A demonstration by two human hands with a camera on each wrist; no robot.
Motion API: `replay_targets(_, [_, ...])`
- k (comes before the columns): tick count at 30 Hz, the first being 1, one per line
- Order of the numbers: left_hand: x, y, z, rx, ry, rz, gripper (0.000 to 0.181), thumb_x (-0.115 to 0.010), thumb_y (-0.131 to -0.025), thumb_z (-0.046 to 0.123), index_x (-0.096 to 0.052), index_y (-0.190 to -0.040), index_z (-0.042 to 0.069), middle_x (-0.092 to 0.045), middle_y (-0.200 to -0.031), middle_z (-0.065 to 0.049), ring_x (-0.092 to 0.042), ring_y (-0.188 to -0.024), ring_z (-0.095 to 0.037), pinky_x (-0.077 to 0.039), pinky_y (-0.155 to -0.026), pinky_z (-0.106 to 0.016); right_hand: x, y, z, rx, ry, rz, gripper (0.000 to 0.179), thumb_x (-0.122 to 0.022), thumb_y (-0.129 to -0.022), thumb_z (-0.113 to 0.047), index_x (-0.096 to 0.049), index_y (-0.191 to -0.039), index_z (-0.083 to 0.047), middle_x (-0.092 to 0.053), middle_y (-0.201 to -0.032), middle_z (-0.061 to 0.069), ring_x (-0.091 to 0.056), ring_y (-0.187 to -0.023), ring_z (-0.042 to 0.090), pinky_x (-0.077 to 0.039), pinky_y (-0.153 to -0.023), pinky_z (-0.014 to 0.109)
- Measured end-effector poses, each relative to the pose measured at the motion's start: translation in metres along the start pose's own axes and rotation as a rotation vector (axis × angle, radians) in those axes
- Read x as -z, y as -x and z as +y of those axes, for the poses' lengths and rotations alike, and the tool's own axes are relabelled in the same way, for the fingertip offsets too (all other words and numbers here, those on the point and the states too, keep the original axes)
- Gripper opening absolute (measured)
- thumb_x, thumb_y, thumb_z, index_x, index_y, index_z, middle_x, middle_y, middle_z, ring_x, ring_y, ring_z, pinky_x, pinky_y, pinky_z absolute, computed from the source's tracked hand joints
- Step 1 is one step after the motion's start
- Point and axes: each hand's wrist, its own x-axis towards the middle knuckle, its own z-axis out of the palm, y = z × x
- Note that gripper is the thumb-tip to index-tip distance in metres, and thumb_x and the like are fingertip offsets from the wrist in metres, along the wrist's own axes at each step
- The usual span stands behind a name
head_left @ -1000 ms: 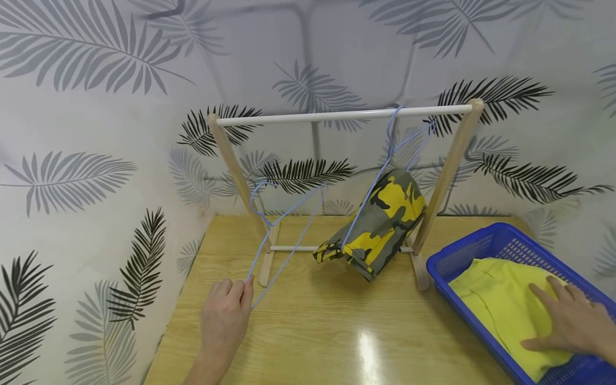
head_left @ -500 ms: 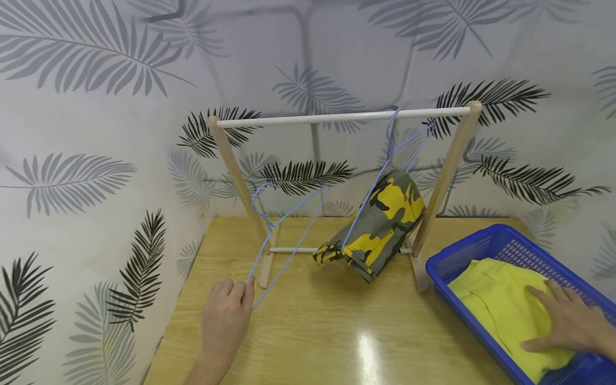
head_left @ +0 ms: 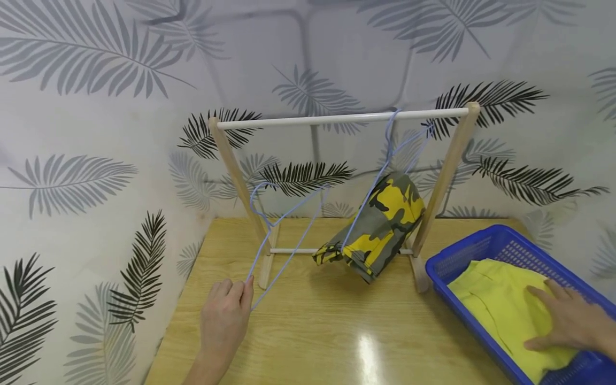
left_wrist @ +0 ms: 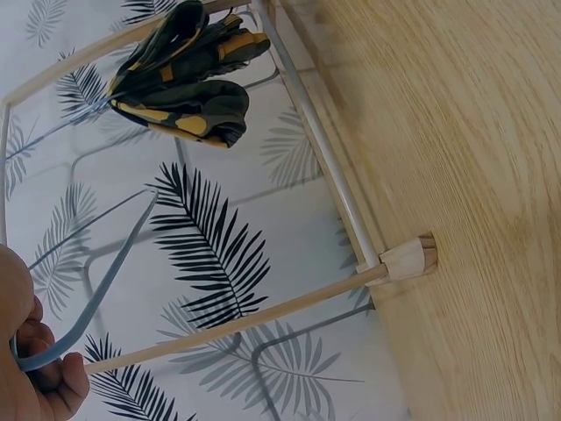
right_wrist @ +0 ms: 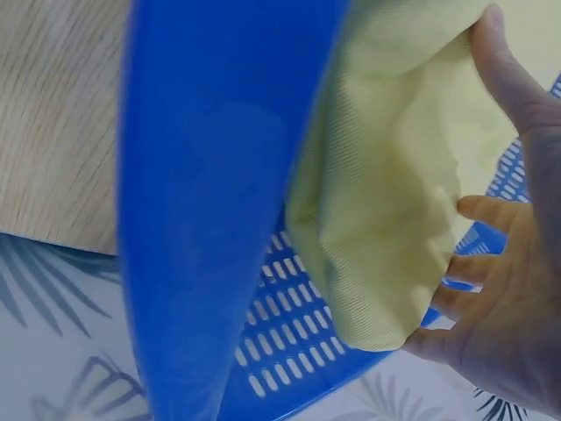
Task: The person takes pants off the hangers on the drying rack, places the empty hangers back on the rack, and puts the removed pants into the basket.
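My left hand grips a light blue wire hanger by one end, with nothing hung on it. In the left wrist view the fingers curl round the hanger's wire. On the right, my right hand rests on a folded yellow cloth item inside a blue plastic basket. Its thumb and fingers are spread, and the fingertips touch the cloth in the right wrist view. A yellow, grey and black camouflage garment hangs folded over a second blue hanger.
A small rack with a white rail and wooden legs stands at the back of the wooden table, against a leaf-patterned wall. The basket's raised rim borders the right hand.
Both hands keep nearly the same place, the left on the hanger and the right on the yellow cloth. The head view has shifted very slightly.
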Motion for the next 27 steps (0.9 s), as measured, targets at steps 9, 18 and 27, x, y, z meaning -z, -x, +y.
replay_targets(9, [0.001, 0.0, -0.005, -0.004, 0.002, 0.021, 0.064, -0.038, -0.115, 0.034, -0.053, -0.06, 0.007, -0.041, -0.055, 0.0, -0.031, -0.054, -0.009, -0.027, -0.045, -0.02, 0.032, 0.002, -0.014, 0.004, 0.036, 0.13, 0.115, -0.079, -0.075, -0.075, -0.05, -0.14, 0.016, -0.043, -0.14, 0.053, -0.042, -0.123, 0.074, -0.04, -0.101, 0.082])
replay_targets(18, [0.002, -0.002, -0.005, 0.003, 0.003, 0.014, 0.063, -0.038, -0.115, 0.035, -0.053, -0.06, 0.008, -0.042, -0.055, 0.0, -0.031, -0.054, -0.009, -0.026, -0.046, -0.019, 0.067, -0.009, -0.042, -0.027, 0.006, 0.442, 0.115, -0.078, -0.075, -0.076, -0.049, -0.143, 0.013, -0.047, -0.139, 0.043, -0.045, -0.122, 0.065, -0.039, -0.102, 0.079])
replay_targets(27, [0.003, -0.007, -0.005, -0.027, -0.023, 0.019, 0.063, -0.036, -0.115, 0.035, -0.052, -0.06, 0.008, -0.04, -0.055, 0.001, -0.031, -0.054, -0.01, -0.028, -0.046, -0.02, 0.102, -0.028, -0.071, -0.06, 0.001, 0.593, 0.118, -0.073, -0.074, -0.081, -0.044, -0.152, 0.002, -0.048, -0.144, 0.041, -0.047, -0.123, 0.067, -0.041, -0.099, 0.079])
